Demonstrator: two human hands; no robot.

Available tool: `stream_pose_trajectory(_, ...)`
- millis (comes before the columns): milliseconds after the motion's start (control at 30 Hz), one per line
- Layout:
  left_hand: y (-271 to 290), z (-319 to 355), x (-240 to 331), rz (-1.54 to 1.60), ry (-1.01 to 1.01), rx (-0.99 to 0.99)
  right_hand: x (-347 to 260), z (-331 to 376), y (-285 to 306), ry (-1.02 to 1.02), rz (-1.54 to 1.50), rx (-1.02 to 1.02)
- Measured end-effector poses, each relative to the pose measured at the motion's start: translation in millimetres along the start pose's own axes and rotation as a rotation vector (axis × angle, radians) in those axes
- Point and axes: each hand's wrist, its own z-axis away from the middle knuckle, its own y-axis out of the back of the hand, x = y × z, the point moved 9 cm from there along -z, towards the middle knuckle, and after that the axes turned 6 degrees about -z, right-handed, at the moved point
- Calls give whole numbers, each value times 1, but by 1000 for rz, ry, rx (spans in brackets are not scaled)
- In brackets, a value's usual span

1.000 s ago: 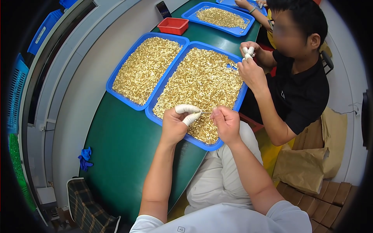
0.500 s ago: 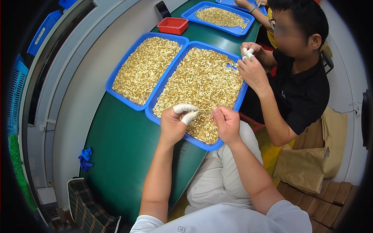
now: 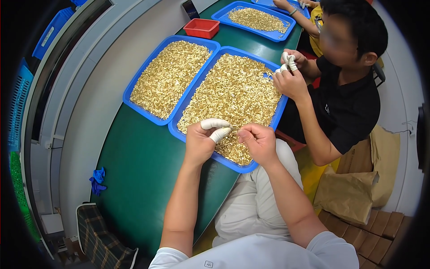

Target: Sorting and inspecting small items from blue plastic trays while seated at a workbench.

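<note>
Over the near end of a blue tray [image 3: 175, 130] heaped with small gold-coloured metal pieces [image 3: 233, 89], my two hands are close together. White finger cots cover the thumb and forefinger of my left hand [image 3: 204, 139]. Those two tips are pinched together; whatever is between them is too small to name. Facing it, my right hand [image 3: 260, 142] is bare, its thumb and forefinger closed and its other fingers curled. What it grips, if anything, I cannot make out. A short gap separates the two hands' fingertips.
Left of my tray is a second blue tray [image 3: 126, 99] of similar pieces on the green table [image 3: 130, 152]. A red bin [image 3: 201, 28] and another blue tray [image 3: 218, 17] stand farther back. Close on the right sits a co-worker [image 3: 349, 98]. Blue gloves [image 3: 97, 180] lie at the table's left edge.
A thin, light-coloured rod-like thing spanned my fingertips before; it no longer shows between them. My right fingertips have shifted slightly left and lower. The co-worker's hands have moved a little.
</note>
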Motion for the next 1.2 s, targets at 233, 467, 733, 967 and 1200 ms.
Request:
stream_pose_trajectory(233, -1, 1, 7, -50, -43, 29, 5, 1, 4, -9, -121, 59)
stream_pose_trajectory(467, -1, 2, 12, -27, -144, 12, 3, 1, 5, -7, -83, 42)
stream_pose_trajectory(733, -6, 2, 2, 67, -63, -66, 2, 1, 6, 12, -104, 32)
stream_pose_trajectory(967, 0, 0, -18, 168, 122, -36, -5, -1, 2, 86, 35, -9)
stream_pose_trajectory(1200, -3, 0, -18, 149, 108, -54, 2, 1, 3, 50, -38, 1)
